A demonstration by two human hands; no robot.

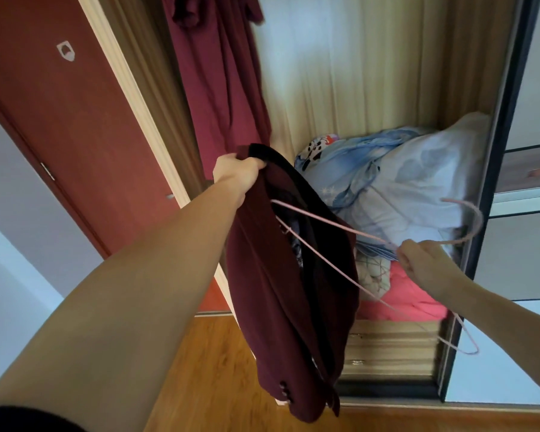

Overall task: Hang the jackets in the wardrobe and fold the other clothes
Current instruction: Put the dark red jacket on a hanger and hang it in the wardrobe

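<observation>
Before the open wardrobe (pixel 340 88), over wood floor (pixel 206 369), left hand (pixel 236 169) grips jacket (pixel 290 291), right hand (pixel 424 263) pinches hanger (pixel 325 226).

Both arms are bare. A bit of black sleeve (pixel 22 419) shows high on the left arm (pixel 131 288).

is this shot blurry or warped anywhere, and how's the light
Head view: wide-angle distortion bows the wardrobe frame and door edges; the pink hanger is faintly motion-smeared near its hook; the maroon jacket reads dark with little detail; soft daylight brightens the wardrobe's back panel, with no hard glare.
</observation>
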